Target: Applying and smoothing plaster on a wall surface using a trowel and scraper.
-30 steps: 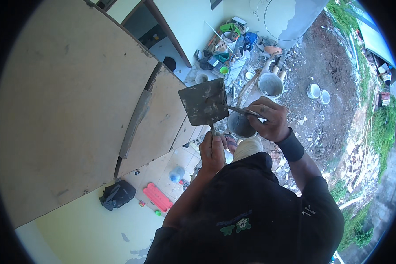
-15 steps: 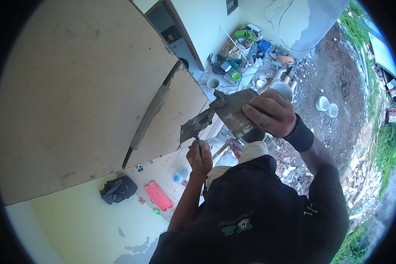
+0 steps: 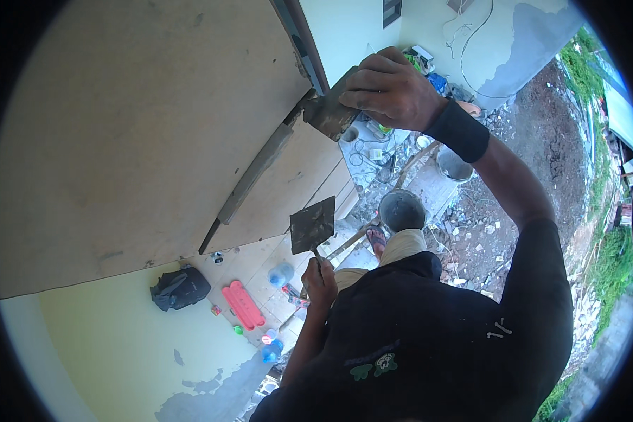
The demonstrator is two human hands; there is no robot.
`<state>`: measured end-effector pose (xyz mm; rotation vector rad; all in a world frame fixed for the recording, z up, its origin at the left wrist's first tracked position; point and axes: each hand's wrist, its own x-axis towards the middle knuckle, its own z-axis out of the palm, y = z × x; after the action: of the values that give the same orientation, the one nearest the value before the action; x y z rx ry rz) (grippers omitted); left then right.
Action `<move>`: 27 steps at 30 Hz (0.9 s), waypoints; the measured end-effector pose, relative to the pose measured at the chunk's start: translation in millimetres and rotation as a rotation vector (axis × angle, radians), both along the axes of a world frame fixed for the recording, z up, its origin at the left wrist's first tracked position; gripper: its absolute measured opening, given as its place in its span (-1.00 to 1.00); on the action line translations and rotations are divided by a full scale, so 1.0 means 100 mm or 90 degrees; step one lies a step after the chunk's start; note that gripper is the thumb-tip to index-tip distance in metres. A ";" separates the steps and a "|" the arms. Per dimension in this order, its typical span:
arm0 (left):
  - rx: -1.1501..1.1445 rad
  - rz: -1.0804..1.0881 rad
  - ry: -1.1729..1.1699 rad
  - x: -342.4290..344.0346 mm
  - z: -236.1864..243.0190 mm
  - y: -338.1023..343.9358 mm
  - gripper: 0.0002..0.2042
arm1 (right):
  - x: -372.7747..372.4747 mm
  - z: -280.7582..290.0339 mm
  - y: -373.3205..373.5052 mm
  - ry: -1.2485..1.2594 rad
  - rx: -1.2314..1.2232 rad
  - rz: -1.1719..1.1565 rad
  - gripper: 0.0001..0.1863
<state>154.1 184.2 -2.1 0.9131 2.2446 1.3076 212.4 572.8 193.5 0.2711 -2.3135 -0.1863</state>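
1) Right hand (image 3: 397,88): closed on a flat rectangular blade (image 3: 333,109), fingers over its far edge, its near corner at the upper end of the seam; looks like contact, pressure can't tell
2) Left hand (image 3: 319,280): wrapped round the handle of a square trowel (image 3: 312,226), blade up, below the seam and apart from it; face smeared grey, looks like little paste left on it
3) Big tan panel (image 3: 141,141) and smaller tan panel (image 3: 288,186): seam runs between them, the spot being worked
4) Done, as far as shows: grey strip (image 3: 254,172) covers the middle stretch of the seam; whether it is paste or a solid piece, can't tell
5) Left, by my judgement: dark gap (image 3: 209,238) at the lower end looks unfilled, upper end partly behind the blade; so probably midway
6) Farther down: bucket (image 3: 401,198) by the foot, grey inside, amount unclear; second bucket (image 3: 455,165) beyond, near rubble ground (image 3: 534,148)
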 end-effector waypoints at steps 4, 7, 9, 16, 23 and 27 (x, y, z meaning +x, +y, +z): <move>0.007 0.007 -0.022 0.02 0.06 0.02 -0.79 | -0.06 0.09 0.01 -0.017 0.000 0.013 -0.67; -0.001 -0.010 0.008 0.00 0.01 0.01 -0.78 | -0.14 0.16 0.03 -0.018 0.002 0.011 -0.75; -0.028 -0.018 0.039 0.00 0.02 0.03 -0.74 | -0.20 0.19 0.04 -0.014 0.006 0.001 -0.82; -0.016 -0.031 0.024 -0.02 0.03 0.05 -0.75 | -0.33 0.20 0.08 0.002 0.039 -0.025 -0.83; -0.020 -0.017 0.002 -0.03 0.03 0.00 -0.77 | -0.37 0.11 0.08 0.041 0.036 -0.012 -0.82; -0.016 -0.015 -0.014 -0.01 0.11 -0.01 -0.75 | -0.42 0.01 0.05 0.071 0.008 -0.010 -0.80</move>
<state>152.8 183.4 9.3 0.9085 2.2219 1.2715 170.1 577.6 194.1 0.2420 -2.2052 -0.2187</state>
